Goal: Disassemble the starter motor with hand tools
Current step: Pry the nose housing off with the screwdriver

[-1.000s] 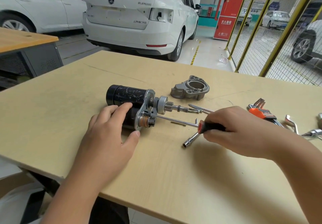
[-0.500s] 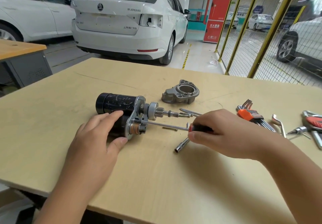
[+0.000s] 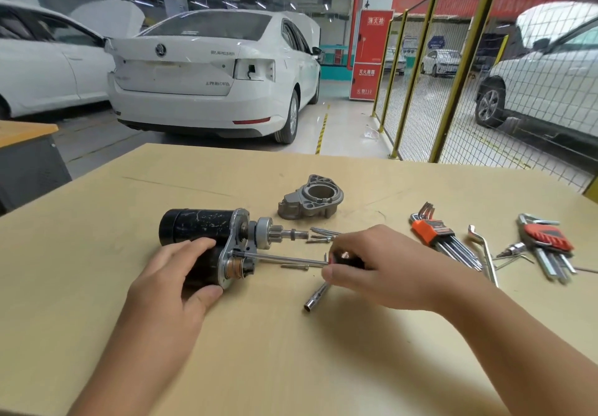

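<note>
Nearest the camera, the person's left hand wraps over the lower black cylinder of the starter motor, thumb underneath and fingers curled across the top, pinning the unit on its side on the wooden table. The right hand closes round the dark handle of a screwdriver, whose long shaft runs level to the silver end plate beside the copper-coloured stub; whether the tip is fully seated in a screw head is hard to tell, since that spot is small and a little blurred. The step in hand looks like backing out a screw that holds the lower cylinder to the plate, and the next move probably calls for firm inward pressure, a steady turn and the left hand resisting the twist. A socket extension lies just beneath the right hand, and loose long bolts lie near the pinion shaft. Further right rest two sets of hex keys in orange holders and a bent wrench. Beyond the motor sits the removed nose housing, its round bore holding nothing visible. Behind the table stands a white car.
</note>
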A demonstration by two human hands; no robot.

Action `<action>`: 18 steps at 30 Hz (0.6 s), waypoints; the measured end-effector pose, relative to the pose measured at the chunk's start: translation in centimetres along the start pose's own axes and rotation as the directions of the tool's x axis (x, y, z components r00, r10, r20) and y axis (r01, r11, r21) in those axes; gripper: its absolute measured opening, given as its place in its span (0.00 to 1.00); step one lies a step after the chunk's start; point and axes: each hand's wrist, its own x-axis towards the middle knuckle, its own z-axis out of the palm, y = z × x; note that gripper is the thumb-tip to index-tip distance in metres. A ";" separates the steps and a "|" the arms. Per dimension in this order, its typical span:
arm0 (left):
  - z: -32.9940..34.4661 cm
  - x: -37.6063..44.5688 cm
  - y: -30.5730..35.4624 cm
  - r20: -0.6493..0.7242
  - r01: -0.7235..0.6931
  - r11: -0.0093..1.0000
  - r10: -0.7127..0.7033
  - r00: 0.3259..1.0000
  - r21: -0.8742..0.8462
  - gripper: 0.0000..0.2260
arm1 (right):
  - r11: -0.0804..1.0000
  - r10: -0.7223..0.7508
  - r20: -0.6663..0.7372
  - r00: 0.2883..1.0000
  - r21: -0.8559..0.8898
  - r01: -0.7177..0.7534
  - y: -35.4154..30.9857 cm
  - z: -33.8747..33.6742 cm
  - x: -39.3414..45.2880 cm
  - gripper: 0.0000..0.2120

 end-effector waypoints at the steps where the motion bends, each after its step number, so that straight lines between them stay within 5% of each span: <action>1: 0.0 0.0 0.0 0.002 -0.002 1.000 0.002 1.000 0.004 0.28 | 1.000 -0.001 0.008 1.000 -0.002 0.001 0.0 0.0 0.0 0.18; 9: 0.3 -0.3 -0.2 0.016 0.004 1.000 -0.004 1.000 -0.001 0.23 | 0.992 0.018 0.061 0.998 -0.127 -0.010 -0.5 -0.3 -0.1 0.16; 18: 0.3 -0.1 0.4 0.008 0.068 0.996 -0.069 0.998 0.065 0.20 | 1.000 0.007 0.023 1.000 -0.018 -0.006 -0.3 -0.6 -0.1 0.07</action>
